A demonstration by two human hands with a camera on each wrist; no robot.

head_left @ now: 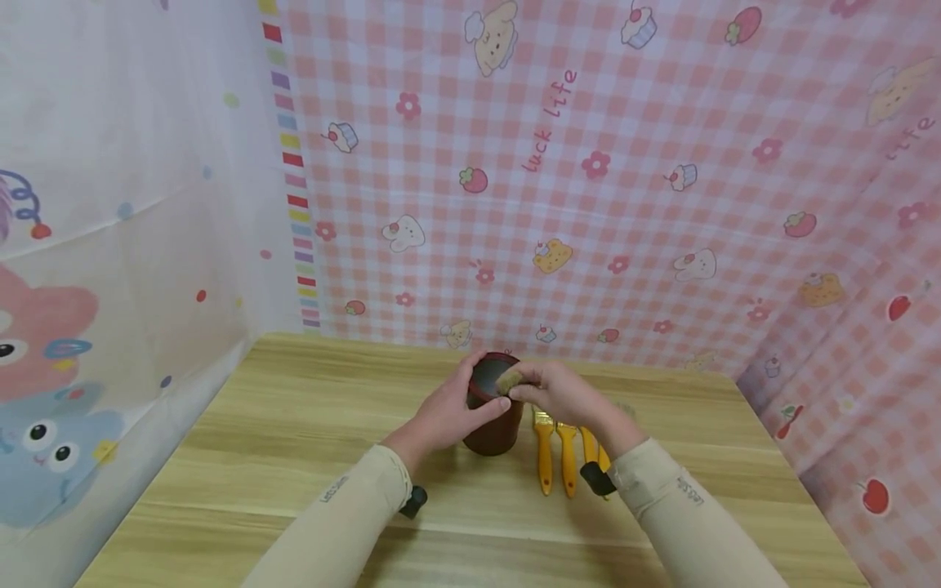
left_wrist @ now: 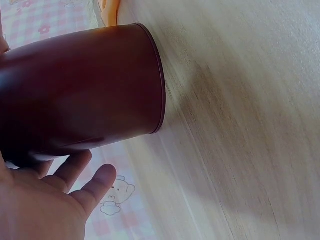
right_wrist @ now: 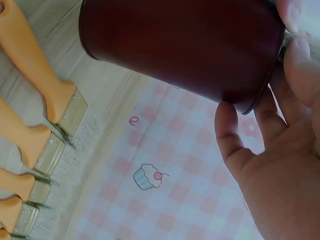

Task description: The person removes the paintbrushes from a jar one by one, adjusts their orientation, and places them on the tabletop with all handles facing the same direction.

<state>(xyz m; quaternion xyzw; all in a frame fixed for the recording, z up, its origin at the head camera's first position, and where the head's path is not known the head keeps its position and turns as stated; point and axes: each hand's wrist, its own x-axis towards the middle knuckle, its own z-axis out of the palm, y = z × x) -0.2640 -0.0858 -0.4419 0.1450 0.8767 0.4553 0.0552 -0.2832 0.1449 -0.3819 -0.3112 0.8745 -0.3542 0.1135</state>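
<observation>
A dark reddish-brown cylindrical cup stands at the back middle of the wooden table, its dark mouth facing up. My left hand holds it from the left near the rim, thumb across the near side. At the rim's right, my right hand pinches a small tan piece over the opening; its exact kind I cannot tell. Several of the right hand's other fingers lie against the cup's outside in the right wrist view. The cup's inside is mostly hidden.
Several paintbrushes with orange-yellow handles lie side by side right of the cup, partly under my right forearm. Behind the wooden table hangs a pink checked cloth, and a white printed cloth hangs at the left.
</observation>
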